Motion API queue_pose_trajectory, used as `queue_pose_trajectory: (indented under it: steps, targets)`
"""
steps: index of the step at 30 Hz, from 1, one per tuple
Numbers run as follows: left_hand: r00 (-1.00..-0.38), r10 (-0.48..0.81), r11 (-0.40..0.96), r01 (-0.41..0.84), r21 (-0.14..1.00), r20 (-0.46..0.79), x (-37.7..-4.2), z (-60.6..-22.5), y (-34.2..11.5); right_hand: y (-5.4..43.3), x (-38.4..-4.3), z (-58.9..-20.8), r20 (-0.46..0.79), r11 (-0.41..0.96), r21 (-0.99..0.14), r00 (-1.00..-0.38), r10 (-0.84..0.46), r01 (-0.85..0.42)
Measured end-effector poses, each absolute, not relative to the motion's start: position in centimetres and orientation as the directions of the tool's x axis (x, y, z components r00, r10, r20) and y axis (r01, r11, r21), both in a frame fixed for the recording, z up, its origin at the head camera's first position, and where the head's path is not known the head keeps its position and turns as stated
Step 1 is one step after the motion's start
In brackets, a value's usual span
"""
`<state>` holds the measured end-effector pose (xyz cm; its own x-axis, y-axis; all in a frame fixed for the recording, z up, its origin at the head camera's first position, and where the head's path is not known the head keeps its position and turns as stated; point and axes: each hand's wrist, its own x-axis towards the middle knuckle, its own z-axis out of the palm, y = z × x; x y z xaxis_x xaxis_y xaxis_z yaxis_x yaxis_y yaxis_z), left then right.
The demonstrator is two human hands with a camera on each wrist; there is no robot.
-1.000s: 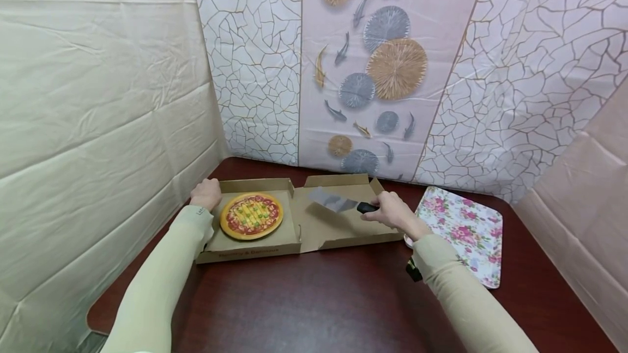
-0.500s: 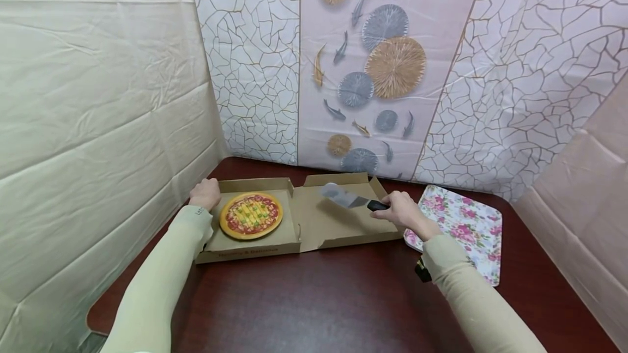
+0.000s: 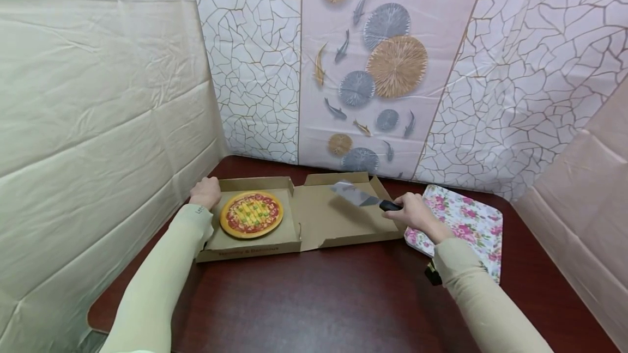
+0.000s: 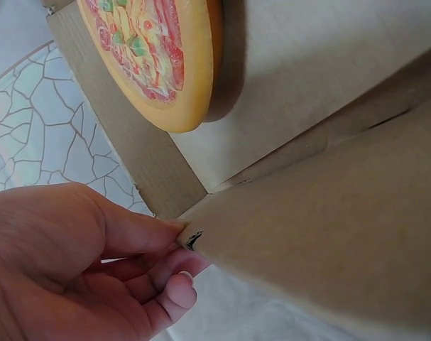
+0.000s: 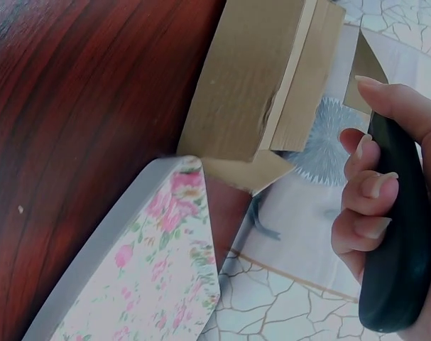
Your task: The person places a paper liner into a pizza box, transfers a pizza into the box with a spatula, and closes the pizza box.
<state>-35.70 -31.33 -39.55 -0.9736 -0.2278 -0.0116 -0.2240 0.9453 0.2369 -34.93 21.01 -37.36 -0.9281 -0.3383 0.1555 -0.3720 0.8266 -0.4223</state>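
Note:
A cardboard pizza box [image 3: 319, 227] lies opened flat on the table, and a round toy-like pizza [image 3: 252, 214] sits in its left half. At the box's far left corner my left hand [image 3: 205, 193] pinches the cardboard wall between thumb and fingers, as the left wrist view shows. My right hand [image 3: 416, 214] grips the black handle [image 5: 396, 227] of a pizza server with a wide metal blade [image 3: 354, 194]. That blade hangs above the right half of the box, apart from the pizza, with nothing on it.
To the right of the box lies a floral tray [image 3: 461, 227], partly behind my right forearm. The dark red wooden table [image 3: 304, 298] extends in front of the box. Fabric walls [image 3: 118, 97] stand at the left, back and right.
My right hand has moved to the right with the pizza server, carrying the blade further from the pizza. The left hand stays at the box corner.

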Motion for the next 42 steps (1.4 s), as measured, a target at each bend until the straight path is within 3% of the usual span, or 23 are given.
queue_pose_trajectory:
  steps: [12, 30, 42]
  targets:
    - [-0.974, -0.225, 0.947, -0.223, 0.231, -0.019, -35.7, -39.5, -31.4, 23.0, -34.9, -37.3, 0.168, 0.824, -0.440, -0.934, -0.316, -0.358]
    - [-0.971, -0.237, 0.945, -0.239, 0.223, -0.033, -35.7, -39.4, -31.1, 27.7, -34.6, -37.4, 0.081, 0.850, -0.478, -0.974, -0.209, -0.223]
    - [-0.972, -0.236, 0.947, -0.235, 0.218, -0.023, -35.8, -39.6, -31.2, 30.4, -33.8, -37.8, 0.120, 0.875, -0.432, -0.976, -0.183, -0.217]
